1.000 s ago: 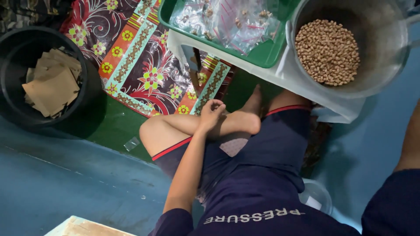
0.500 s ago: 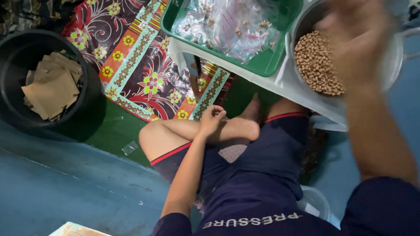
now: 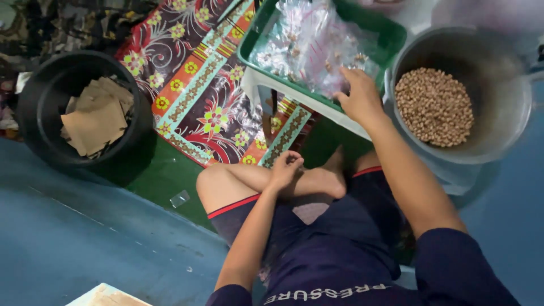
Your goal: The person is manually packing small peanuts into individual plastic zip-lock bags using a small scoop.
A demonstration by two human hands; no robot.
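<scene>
I sit cross-legged on the floor. My right hand [image 3: 358, 95] reaches forward into a green tray [image 3: 391, 35] and rests on a heap of small clear plastic bags [image 3: 309, 42] holding a few nuts each; whether the fingers grip a bag I cannot tell. My left hand [image 3: 285, 169] lies loosely curled on my shin near my foot, holding nothing. To the right of the tray stands a grey metal pot [image 3: 498, 85] part full of brown peanuts [image 3: 433, 106].
A black bucket [image 3: 42, 96] with brown paper pieces [image 3: 95, 116] stands at the left. A floral patterned mat [image 3: 198, 85] lies under the white stool [image 3: 258, 88] that carries the tray. A small clear bag [image 3: 179, 198] lies on the floor. A pale board corner [image 3: 105, 296] shows at bottom.
My right arm swung in from the right over the pot and its hand has come down on the bags in the green tray. My left hand stays on my shin.
</scene>
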